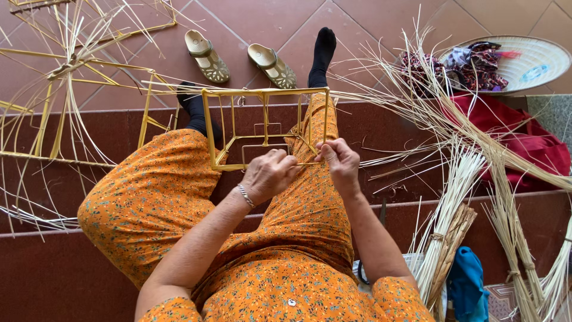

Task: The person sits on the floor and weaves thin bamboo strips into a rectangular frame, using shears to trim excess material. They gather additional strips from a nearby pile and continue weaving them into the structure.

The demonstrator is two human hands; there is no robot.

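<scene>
Currently both hands, left hand (269, 173) and right hand (341, 160), pinch the yellow bamboo frame (265, 128) on the lap; weaving in hand, next needs a steady strip.

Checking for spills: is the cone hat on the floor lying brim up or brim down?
Brim up: the cone hat shows its hollow inside, with patterned cloth lying in it.

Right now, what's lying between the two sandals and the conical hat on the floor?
In the head view, between the sandals and the conical hat lie a black-socked foot and a fan of pale reed strips on red tiles.
</scene>
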